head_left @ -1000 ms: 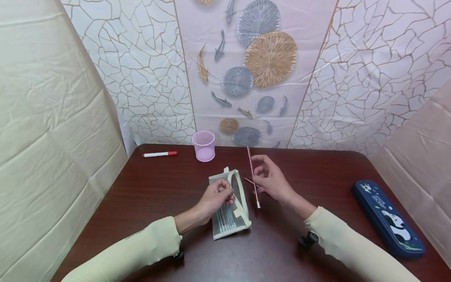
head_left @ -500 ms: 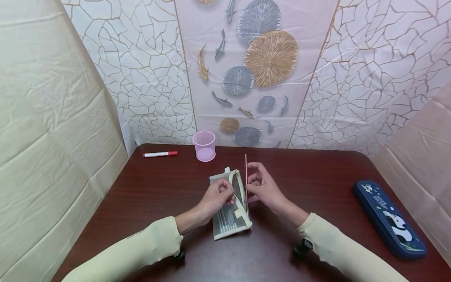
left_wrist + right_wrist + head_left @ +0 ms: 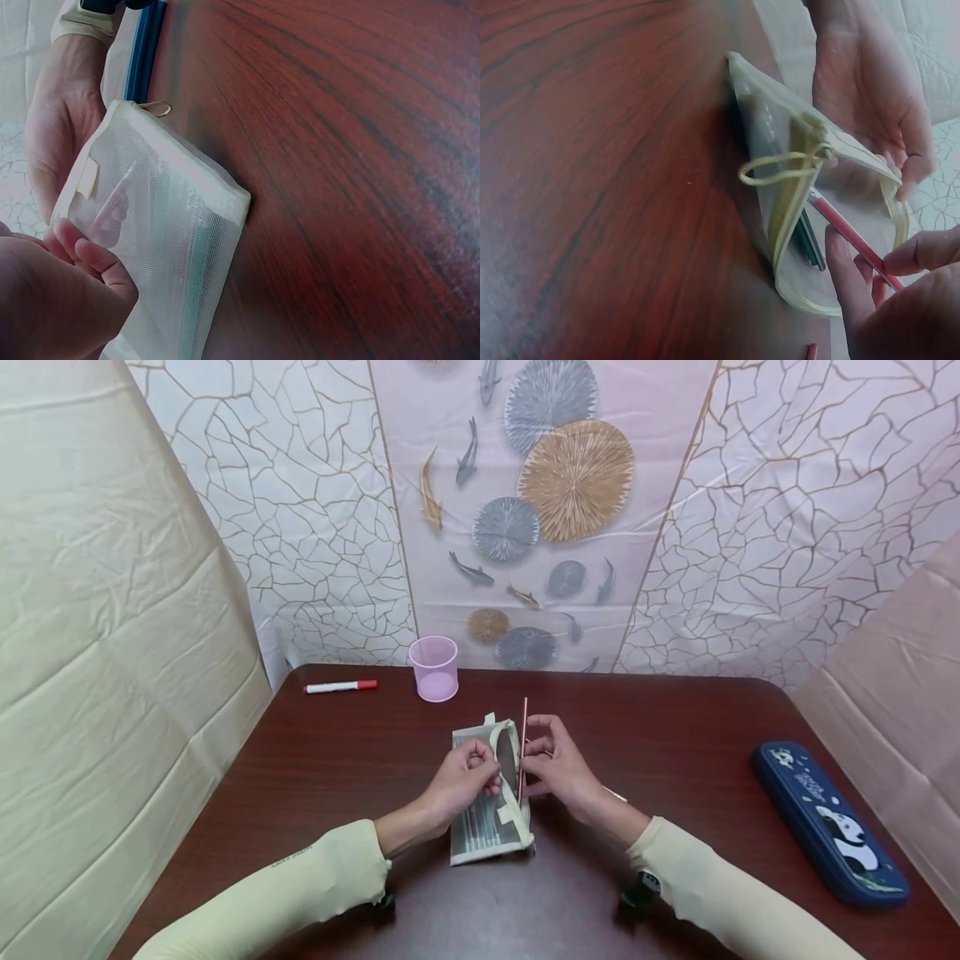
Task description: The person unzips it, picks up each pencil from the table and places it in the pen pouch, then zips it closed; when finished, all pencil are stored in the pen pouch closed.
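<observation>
My left hand [image 3: 467, 775] pinches the open edge of a pale mesh pencil pouch [image 3: 489, 853]. Its zipped mouth faces right and gapes. Between the thumb and fingers of my right hand [image 3: 564, 777] is a slim pink pencil [image 3: 523, 735], standing along the mouth. In the right wrist view the pencil's silver end [image 3: 814, 196] is inside the opening. Dark green sticks [image 3: 808, 240] lie within the pouch, and they show through the mesh in the left wrist view. A cord loop [image 3: 772, 169] hangs at the zip's end.
Low in the right wrist view a short pink tip [image 3: 812, 351] lies on the table. A thin light end [image 3: 615, 794] peeks out beside my right wrist. Farther back are a red-capped marker [image 3: 340, 687] and a lilac mesh cup [image 3: 435, 672]. A blue panda case [image 3: 828, 827] lies right.
My right hand has moved left and slightly nearer with the pink pencil, bringing it to the pouch's mouth and its lower end inside. My left hand keeps its hold on the edge.
</observation>
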